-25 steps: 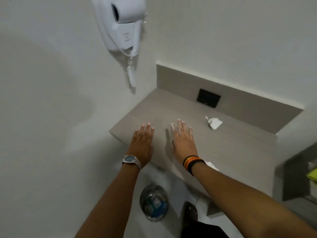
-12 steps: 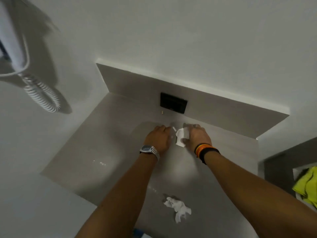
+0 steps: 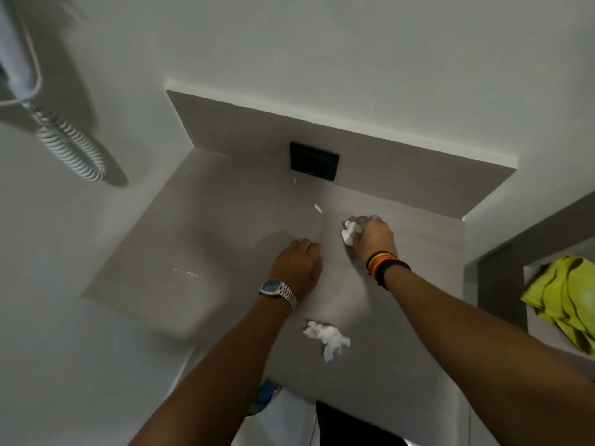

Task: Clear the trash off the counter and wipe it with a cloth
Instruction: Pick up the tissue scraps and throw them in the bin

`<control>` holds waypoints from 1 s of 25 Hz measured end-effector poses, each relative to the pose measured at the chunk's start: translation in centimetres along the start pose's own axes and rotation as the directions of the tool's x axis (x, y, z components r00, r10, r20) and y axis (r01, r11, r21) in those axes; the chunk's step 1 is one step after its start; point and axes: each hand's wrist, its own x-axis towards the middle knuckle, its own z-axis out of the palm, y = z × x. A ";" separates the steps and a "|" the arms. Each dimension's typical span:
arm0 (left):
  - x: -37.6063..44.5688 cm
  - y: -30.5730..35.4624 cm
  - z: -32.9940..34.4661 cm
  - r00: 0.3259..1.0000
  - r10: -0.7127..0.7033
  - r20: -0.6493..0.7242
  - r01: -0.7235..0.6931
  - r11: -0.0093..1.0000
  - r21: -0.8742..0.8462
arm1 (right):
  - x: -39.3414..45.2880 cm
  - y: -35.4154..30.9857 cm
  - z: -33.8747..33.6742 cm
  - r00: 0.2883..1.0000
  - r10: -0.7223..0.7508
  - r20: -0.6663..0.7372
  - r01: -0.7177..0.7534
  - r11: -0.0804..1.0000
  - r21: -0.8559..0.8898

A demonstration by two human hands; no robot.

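My right hand (image 3: 373, 238) is closed around a crumpled white tissue (image 3: 349, 231) on the grey counter (image 3: 199, 239), near the back. My left hand (image 3: 297, 265), with a watch on the wrist, rests on the counter just left of it, fingers curled and nothing visible in them. A second crumpled white tissue (image 3: 328, 338) lies near the counter's front edge between my forearms. Two small scraps lie by the back: a white one (image 3: 318, 208) and a tan one (image 3: 294, 180). A yellow-green cloth (image 3: 566, 300) sits on a shelf at the right.
A black socket plate (image 3: 314, 160) is set in the backsplash. A wall hair dryer with a coiled cord (image 3: 69, 143) hangs at the upper left. A bin (image 3: 264, 397) shows on the floor below the counter's front edge.
My right hand has closed on the far tissue and drawn right. My left hand has pulled back toward me. The camera has moved closer over the counter.
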 end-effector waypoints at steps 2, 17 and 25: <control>-3.9 0.7 -0.8 0.999 -0.005 0.049 0.005 1.000 -0.009 | -2.9 -0.4 -0.4 1.000 0.021 -0.015 -0.021 1.000 0.003; -20.9 3.8 -0.3 0.947 -0.230 0.224 0.234 0.972 0.007 | -20.7 -3.8 1.6 0.990 0.050 -0.131 -0.040 0.996 0.076; -19.7 0.3 -1.1 0.851 -0.521 0.063 0.525 0.844 -0.108 | -20.8 -7.5 4.6 0.992 -0.050 -0.119 0.065 0.990 0.123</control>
